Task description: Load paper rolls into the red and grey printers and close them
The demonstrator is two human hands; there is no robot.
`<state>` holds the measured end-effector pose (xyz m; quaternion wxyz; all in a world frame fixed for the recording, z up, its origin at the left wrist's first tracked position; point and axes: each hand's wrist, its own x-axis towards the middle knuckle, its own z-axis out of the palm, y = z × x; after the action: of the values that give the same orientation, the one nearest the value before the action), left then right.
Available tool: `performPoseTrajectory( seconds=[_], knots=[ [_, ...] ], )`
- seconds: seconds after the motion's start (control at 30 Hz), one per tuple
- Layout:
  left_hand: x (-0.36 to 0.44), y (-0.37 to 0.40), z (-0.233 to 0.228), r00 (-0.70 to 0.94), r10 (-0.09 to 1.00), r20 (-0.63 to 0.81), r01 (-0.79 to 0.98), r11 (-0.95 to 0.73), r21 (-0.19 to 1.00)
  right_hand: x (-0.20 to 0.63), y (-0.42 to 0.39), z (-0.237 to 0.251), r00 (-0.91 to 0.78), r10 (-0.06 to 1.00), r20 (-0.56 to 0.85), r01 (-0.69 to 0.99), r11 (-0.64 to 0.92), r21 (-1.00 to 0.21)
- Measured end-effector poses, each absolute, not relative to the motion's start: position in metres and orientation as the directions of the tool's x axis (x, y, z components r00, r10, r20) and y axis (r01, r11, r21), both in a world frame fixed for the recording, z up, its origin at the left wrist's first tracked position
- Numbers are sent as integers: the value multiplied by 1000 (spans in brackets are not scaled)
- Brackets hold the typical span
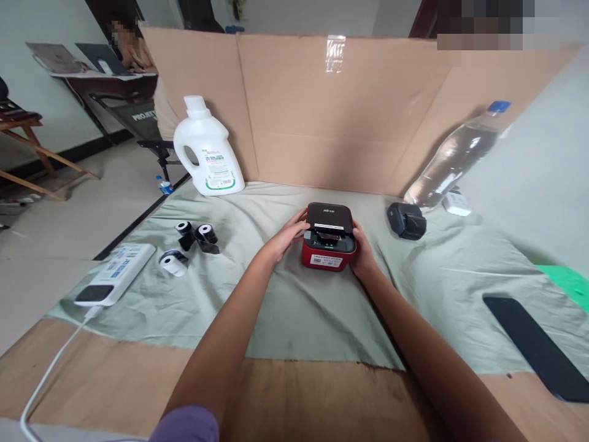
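Note:
A small red label printer point(324, 261) with a black lid stands on the green cloth point(285, 325) in front of me. Its label faces my side, and a dark gap shows under the lid's front edge. My left hand point(288, 236) grips the printer's left side, thumb at the lid edge. Against the right side presses my right hand point(362, 252), its fingers partly hidden behind the body. Left of the printer lie several small rolls with black film, among them a white-cored roll point(173, 264) and another roll point(206, 234).
A white power bank point(122, 273) with a cable lies at left. Behind stand a white detergent jug point(209, 153) and a cardboard screen point(340, 116). At right are a black device point(407, 221), a leaning water bottle point(453, 159) and a phone point(536, 344). A person sits in the background.

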<state>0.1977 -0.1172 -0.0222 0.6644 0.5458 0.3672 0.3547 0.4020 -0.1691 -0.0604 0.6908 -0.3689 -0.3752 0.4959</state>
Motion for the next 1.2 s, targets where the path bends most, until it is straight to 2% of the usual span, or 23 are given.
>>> performPoseTrajectory(
  seconds=[0.27, 0.5, 0.77, 1.2],
  knots=[
    [196, -116, -24, 503, 858, -107, -106, 184, 977, 405, -168, -60, 217, 963, 158, -371, 231, -899],
    [196, -117, -23, 496, 859, -126, -81, 191, 978, 407, -167, -52, 199, 975, 95, -372, 165, -914],
    [200, -118, -18, 465, 875, -139, -74, 195, 978, 407, -167, -51, 227, 970, 83, -362, 163, -918],
    [199, -116, -19, 482, 861, -163, -67, 222, 973, 403, -169, -56, 194, 970, 149, -384, 215, -898]
  ],
)
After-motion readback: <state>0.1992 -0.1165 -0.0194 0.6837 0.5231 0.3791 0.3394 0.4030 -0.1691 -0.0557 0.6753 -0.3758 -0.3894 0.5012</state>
